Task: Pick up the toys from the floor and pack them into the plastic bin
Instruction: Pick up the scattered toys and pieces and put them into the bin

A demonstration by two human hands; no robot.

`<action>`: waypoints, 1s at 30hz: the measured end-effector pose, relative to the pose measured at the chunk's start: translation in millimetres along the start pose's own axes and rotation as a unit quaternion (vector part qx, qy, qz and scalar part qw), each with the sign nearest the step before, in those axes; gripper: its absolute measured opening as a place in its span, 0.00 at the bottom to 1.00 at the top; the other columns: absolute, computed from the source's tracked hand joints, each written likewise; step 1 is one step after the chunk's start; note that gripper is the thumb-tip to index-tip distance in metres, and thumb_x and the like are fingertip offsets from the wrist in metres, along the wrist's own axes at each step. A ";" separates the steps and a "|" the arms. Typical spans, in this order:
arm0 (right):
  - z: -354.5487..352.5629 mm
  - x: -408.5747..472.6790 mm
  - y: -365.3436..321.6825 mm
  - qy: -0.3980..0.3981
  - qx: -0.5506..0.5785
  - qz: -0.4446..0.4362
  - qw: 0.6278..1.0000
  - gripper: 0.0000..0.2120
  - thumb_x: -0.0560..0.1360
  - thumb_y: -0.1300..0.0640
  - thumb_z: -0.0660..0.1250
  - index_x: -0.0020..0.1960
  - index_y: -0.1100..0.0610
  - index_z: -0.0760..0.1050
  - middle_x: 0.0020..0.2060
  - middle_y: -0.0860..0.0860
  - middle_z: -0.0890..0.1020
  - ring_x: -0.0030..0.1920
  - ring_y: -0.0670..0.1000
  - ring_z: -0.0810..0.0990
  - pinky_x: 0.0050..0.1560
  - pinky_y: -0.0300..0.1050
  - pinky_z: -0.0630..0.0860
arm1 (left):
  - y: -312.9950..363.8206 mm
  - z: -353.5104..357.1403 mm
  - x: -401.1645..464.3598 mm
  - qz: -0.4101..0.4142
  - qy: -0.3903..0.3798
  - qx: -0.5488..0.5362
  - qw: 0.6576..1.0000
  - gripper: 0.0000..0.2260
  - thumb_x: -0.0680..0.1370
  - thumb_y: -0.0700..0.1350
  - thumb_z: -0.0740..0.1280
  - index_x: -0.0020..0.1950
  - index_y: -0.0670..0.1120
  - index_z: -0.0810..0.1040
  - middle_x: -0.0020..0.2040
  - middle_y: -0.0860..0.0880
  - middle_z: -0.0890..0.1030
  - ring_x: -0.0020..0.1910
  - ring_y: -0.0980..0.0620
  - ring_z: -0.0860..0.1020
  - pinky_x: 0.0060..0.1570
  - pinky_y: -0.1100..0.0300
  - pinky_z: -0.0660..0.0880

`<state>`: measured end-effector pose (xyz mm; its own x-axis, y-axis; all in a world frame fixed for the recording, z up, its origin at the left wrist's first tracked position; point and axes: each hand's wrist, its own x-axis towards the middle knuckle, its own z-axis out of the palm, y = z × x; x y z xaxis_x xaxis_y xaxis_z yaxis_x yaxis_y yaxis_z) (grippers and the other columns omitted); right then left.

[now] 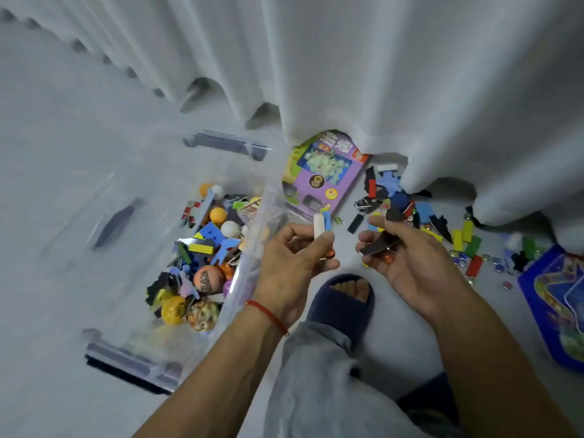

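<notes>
A clear plastic bin (pixel 252 235) stands on the floor at the left, holding balls, foam shapes and blocks. My left hand (pixel 292 263) hovers beside the bin's near wall and grips several small pieces (pixel 323 223), white, blue and yellow. My right hand (pixel 407 260) is just to its right and holds a flat black foam piece (pixel 380 245) with a small marble under it. Loose toys (pixel 455 238) lie scattered on the floor beyond my right hand: coloured blocks, foam shapes, glass beads.
A purple toy box (pixel 325 178) lies half under the white curtain (pixel 379 74). A blue tray (pixel 556 298) sits at the right edge. My foot in a dark slipper (pixel 341 308) stands between my hands. The bin's lid clips (pixel 227 143) stick out at the back.
</notes>
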<state>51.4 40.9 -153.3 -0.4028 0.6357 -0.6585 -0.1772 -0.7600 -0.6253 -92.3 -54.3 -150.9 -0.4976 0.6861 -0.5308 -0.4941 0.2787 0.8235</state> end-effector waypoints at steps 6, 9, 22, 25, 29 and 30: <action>151.9 -19.8 5.7 -0.165 -0.063 0.064 0.982 0.07 0.81 0.67 0.61 0.55 0.67 0.76 0.46 0.63 0.81 0.51 0.60 0.83 0.61 0.58 0.79 | 60.9 -121.7 -47.8 0.037 0.154 -0.070 0.985 0.07 0.76 0.37 0.71 0.52 0.39 0.75 0.41 0.38 0.80 0.32 0.49 0.78 0.32 0.60 0.79; 180.6 -31.8 13.1 -0.173 -0.127 0.090 0.973 0.09 0.80 0.64 0.61 0.57 0.67 0.74 0.56 0.68 0.78 0.61 0.65 0.79 0.69 0.59 0.72 | 74.1 -164.9 -57.8 0.018 0.186 0.050 0.981 0.06 0.78 0.38 0.69 0.51 0.36 0.78 0.40 0.39 0.78 0.30 0.58 0.78 0.31 0.70 0.74; 34.3 -72.7 -127.1 -0.017 -0.603 -0.028 0.797 0.13 0.81 0.53 0.66 0.60 0.60 0.77 0.54 0.57 0.83 0.55 0.57 0.84 0.52 0.53 0.82 | 76.8 -58.5 -64.2 0.122 0.016 0.116 0.986 0.16 0.77 0.32 0.62 0.64 0.40 0.78 0.59 0.45 0.80 0.54 0.50 0.80 0.57 0.51 0.79; -54.6 -61.7 -143.5 0.069 -0.698 -0.039 0.712 0.12 0.81 0.55 0.63 0.55 0.63 0.78 0.51 0.63 0.83 0.49 0.62 0.83 0.50 0.58 0.82 | 42.9 -10.2 -44.2 0.084 -0.044 0.186 0.978 0.14 0.77 0.32 0.62 0.58 0.44 0.81 0.55 0.45 0.82 0.52 0.48 0.80 0.54 0.51 0.80; -156.3 -27.9 -101.8 0.151 -0.706 -0.016 0.692 0.11 0.80 0.55 0.64 0.57 0.59 0.79 0.56 0.58 0.83 0.50 0.58 0.82 0.49 0.49 0.78 | -12.3 32.7 7.6 0.037 -0.109 0.370 0.922 0.14 0.74 0.39 0.67 0.59 0.50 0.80 0.57 0.47 0.80 0.54 0.49 0.80 0.56 0.47 0.80; -175.3 -18.1 -84.0 0.166 -0.695 -0.010 0.700 0.12 0.79 0.54 0.65 0.61 0.57 0.78 0.59 0.56 0.82 0.54 0.57 0.81 0.52 0.47 0.75 | -24.7 40.9 23.6 0.042 -0.117 0.415 0.901 0.16 0.73 0.41 0.68 0.60 0.52 0.79 0.59 0.47 0.79 0.54 0.49 0.80 0.56 0.46 0.80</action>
<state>231.0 117.0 -162.3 -0.1412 0.8160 -0.5606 0.9573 -0.0317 -0.2873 -62.7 -17.6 -175.5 -0.2956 0.8242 -0.4831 0.2895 0.5592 0.7769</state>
